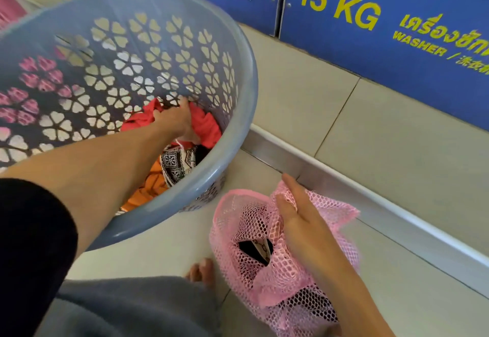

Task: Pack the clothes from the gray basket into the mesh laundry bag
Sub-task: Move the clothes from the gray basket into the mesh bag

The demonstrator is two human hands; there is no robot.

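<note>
- Gray basket stands on the floor, clothes at its bottom.
- Left hand clutches a red garment inside.
- Right hand pinches the pink mesh laundry bag rim beside it.

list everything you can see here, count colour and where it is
laundry basket: 1, gray with flower-shaped holes, on the floor at left
red garment: 1, red, inside the basket, gripped by the left hand
patterned cloth: 1, black and white, in the basket below the red garment
orange garment: 1, orange, at the basket's bottom
mesh laundry bag: 1, pink, on the floor at right, dark clothes already inside
washer panel: 1, blue with yellow "15 KG" and "WASHER" lettering, top right
metal step edge: 1, silver, beside the bag
tiled floor: beige
left hand: reaching into the basket
right hand: holding the bag's opening
bare foot: 1, bottom centre
</note>
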